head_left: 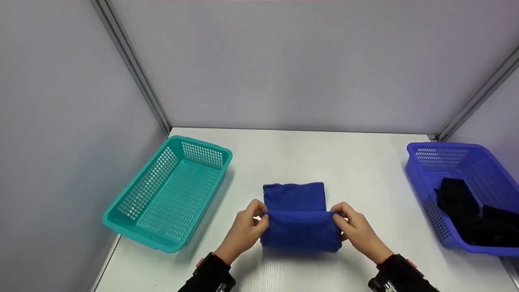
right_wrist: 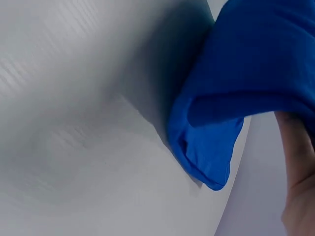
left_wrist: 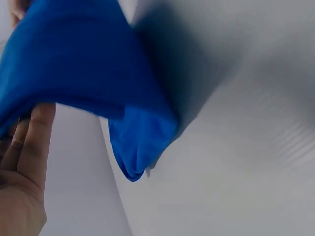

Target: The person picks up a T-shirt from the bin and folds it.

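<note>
A blue cloth (head_left: 300,231), folded into a narrow band, lies across the middle of the white table. My left hand (head_left: 245,227) pinches its raised edge at the left corner, and my right hand (head_left: 357,229) pinches the same edge at the right corner. That edge stretches level between both hands, with the near part hanging down toward me. Behind it, the far part of the cloth lies flat on the table. In the left wrist view the lifted cloth (left_wrist: 83,59) arches over the table; the right wrist view shows the cloth (right_wrist: 256,64) folding over its lower layer.
A teal perforated basket (head_left: 225,170) with nothing in it stands on the left of the table (head_left: 324,158). On the right, a blue-purple basket (head_left: 421,182) holds black cloth items (head_left: 478,215). Grey panels (head_left: 284,65) enclose the back and sides.
</note>
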Motion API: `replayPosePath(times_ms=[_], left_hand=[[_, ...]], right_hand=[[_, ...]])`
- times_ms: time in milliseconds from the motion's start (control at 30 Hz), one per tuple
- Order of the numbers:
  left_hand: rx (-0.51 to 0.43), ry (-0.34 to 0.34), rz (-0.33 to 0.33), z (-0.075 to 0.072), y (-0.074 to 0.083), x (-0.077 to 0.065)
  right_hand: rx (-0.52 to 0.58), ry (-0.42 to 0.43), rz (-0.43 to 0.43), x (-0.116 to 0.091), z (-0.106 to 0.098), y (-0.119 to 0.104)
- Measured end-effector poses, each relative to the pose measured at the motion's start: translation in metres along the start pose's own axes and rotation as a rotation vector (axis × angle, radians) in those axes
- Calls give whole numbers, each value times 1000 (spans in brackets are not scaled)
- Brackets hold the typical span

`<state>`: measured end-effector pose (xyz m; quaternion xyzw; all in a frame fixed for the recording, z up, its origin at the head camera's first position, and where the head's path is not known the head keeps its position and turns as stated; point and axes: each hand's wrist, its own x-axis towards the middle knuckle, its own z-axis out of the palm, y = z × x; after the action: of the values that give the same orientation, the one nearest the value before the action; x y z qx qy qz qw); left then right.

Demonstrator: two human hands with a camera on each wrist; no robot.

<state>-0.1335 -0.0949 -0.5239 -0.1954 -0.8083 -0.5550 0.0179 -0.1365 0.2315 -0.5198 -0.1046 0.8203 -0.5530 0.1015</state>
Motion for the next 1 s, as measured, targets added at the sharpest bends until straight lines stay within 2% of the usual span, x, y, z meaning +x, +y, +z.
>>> replayPosePath(times_ms=[133, 300, 500, 600, 800, 900, 1000], left_hand=[[-14, 18, -114, 3, -6, 5], [22, 53, -236, 9, -17, 19], [219, 169, -263, 20, -31, 43], [277, 192, -301, 25, -41, 51], [279, 167, -451, 37, -57, 52], [282, 168, -486, 41, -61, 50], [278, 187, -483, 44, -63, 50]], right_hand=[[37, -26, 106, 5, 2, 5], [25, 34, 168, 22, 6, 14], [-120, 150, 169, 50, 11, 23], [-197, 185, 149, 62, 15, 30], [-310, 215, 119, 69, 23, 46], [-323, 234, 182, 66, 26, 51], [-301, 256, 250, 65, 27, 53]])
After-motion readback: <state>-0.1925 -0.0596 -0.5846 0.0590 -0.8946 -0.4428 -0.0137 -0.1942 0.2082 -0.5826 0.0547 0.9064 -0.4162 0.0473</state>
